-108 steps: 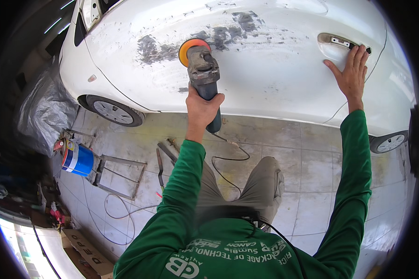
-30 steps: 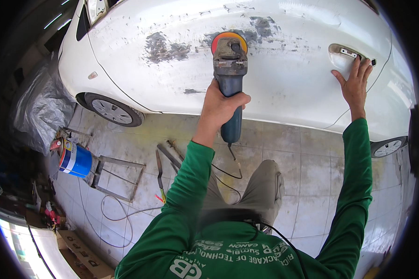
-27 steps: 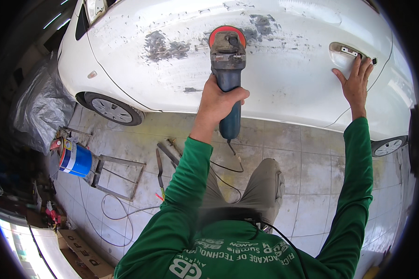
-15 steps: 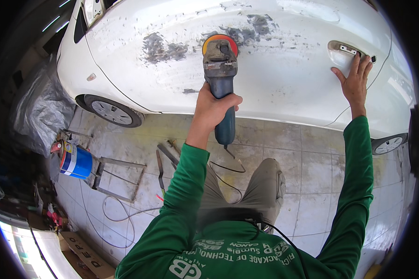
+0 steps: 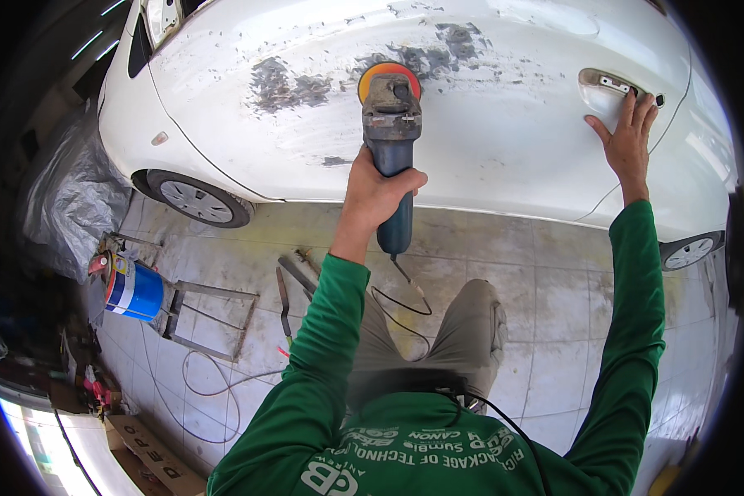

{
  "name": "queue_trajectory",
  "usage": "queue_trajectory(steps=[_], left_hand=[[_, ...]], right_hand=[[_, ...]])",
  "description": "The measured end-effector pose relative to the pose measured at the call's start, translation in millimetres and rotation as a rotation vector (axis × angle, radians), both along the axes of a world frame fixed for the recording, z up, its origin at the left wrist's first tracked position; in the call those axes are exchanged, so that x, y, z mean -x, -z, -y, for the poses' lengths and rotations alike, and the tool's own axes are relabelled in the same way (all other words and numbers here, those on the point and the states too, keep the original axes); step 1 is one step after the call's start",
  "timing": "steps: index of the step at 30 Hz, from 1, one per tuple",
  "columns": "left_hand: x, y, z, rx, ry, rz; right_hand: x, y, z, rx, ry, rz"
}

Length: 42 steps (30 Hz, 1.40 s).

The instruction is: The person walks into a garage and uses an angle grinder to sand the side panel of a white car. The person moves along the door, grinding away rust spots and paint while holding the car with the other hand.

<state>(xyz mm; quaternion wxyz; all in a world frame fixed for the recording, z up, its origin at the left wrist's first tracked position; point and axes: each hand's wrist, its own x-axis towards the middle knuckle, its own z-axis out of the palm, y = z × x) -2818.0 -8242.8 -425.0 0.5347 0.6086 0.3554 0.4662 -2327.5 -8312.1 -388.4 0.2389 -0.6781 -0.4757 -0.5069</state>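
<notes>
My left hand (image 5: 374, 192) is wrapped round the dark blue body of an angle grinder (image 5: 393, 153), its thumb across the top. An orange-red disc (image 5: 374, 80) on the grinder's head lies against the white car door (image 5: 504, 140), partly hidden under the head. Grey scraped patches (image 5: 285, 87) show where the paint is worn, left and right of the disc. My right hand (image 5: 627, 149) rests on the door with fingers spread, its fingertips at the door handle recess (image 5: 608, 83). It holds nothing.
A black power cord (image 5: 405, 302) trails from the grinder past my legs. On the tiled floor lie a metal frame (image 5: 215, 318), a blue bucket (image 5: 140, 291), a thin cable (image 5: 223, 384) and a long flat tool (image 5: 283, 302). Silvery plastic sheeting (image 5: 78, 190) drapes at the left.
The grinder's rear end has swung very slightly left, while its disc stays at almost the same spot on the door. My right hand keeps its place by the handle recess.
</notes>
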Motion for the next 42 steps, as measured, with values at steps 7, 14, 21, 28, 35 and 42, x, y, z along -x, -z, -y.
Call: queue_trajectory(steps=[7, 14, 21, 28, 35, 42], left_hand=[[-13, 11, 9, 0.005, 0.006, -0.078], [-29, -2, -7, -0.113, -0.032, -0.162], [-38, 95, 6, -0.466, -0.166, -0.419], [-111, 152, 40, -0.405, -0.068, -0.798], [-130, 171, 43, -0.360, -0.102, -0.739], [-67, 220, 25, -0.322, -0.226, -0.844]], right_hand=[[0, 2, 0, -0.019, -0.019, -0.005], [2, 2, 4, -0.012, -0.002, -0.057], [10, -1, 9, 0.059, -0.025, -0.154], [46, -34, 29, 0.335, 0.054, -0.448], [21, -18, 35, 0.231, -0.068, -0.334], [35, -24, 27, 0.220, 0.069, -0.387]])
